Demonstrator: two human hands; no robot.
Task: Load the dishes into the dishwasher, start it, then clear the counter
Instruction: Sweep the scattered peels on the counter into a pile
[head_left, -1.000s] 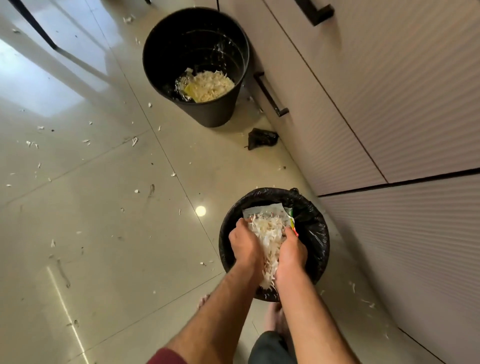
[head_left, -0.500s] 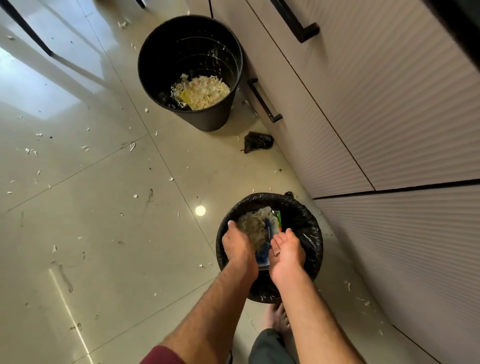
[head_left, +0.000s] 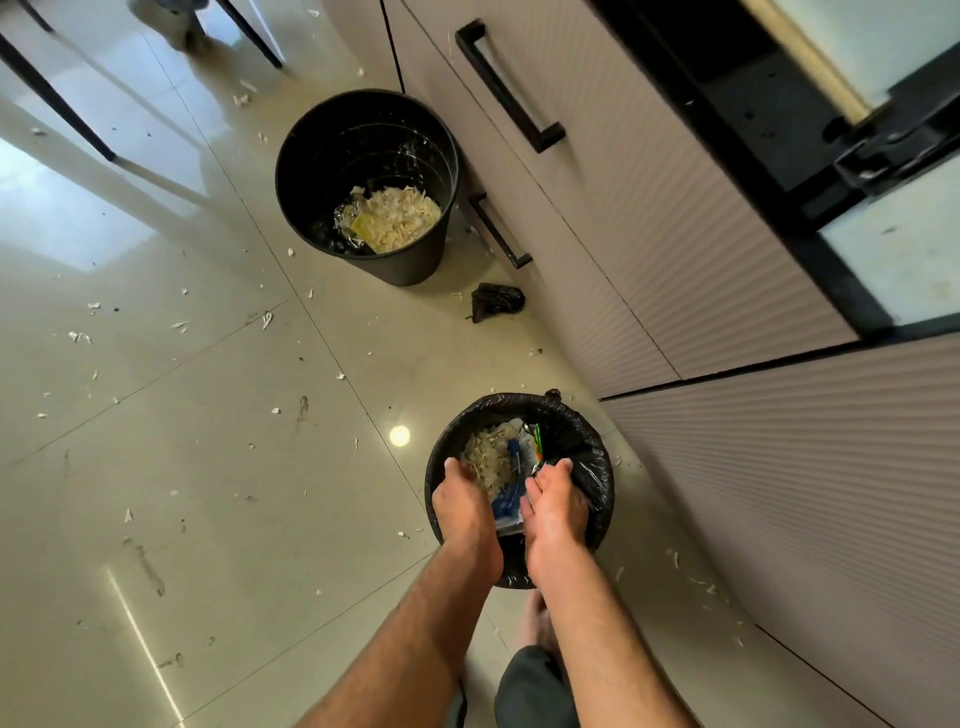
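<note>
Hovering both hands, left hand (head_left: 464, 506) and right hand (head_left: 555, 501), apart and empty with loose fingers, over the lined bin (head_left: 592, 467), probably dumping shreds (head_left: 488, 457) there, no dishes visible.

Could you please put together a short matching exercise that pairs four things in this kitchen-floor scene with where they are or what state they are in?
Things:
1. lined bin
2. unlined black bin
3. crumpled black bag
4. left hand

Places or states:
A. lying loose on the floor beside the cabinet
B. farther from the person, pale shreds at its bottom
C. over the near bin's rim, next to the right hand
D. nearest the person, holding shreds and wrappers

Pairs: 1-D, 2-B, 3-A, 4-C
</note>
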